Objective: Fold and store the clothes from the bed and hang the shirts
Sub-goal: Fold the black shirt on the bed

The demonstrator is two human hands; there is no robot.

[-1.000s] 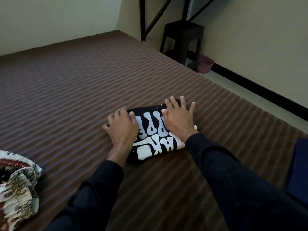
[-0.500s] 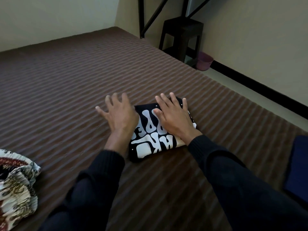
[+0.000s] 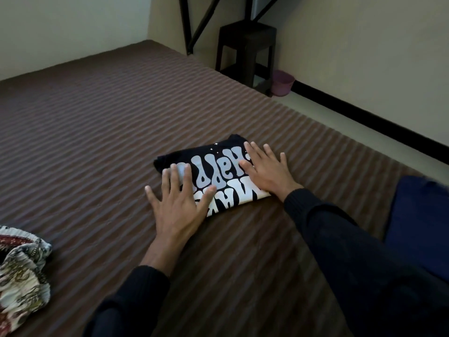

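Note:
A black shirt with big white lettering lies folded into a small rectangle on the brown striped bed. My left hand lies flat with spread fingers over its near left corner, partly on the bedcover. My right hand presses flat on the shirt's right side, fingers straight. Both arms wear dark sleeves. A patterned white and red garment sits crumpled at the bed's near left edge. A dark blue cloth lies at the right.
A dark stool stands on the floor past the bed's far right side, with a small purple bucket beside it. A black metal frame leans against the wall behind. A black skirting runs along the right wall.
The folded shirt has turned slightly, its left end now further from me. My left hand slid back toward its near left corner. My right hand stayed flat on the right side.

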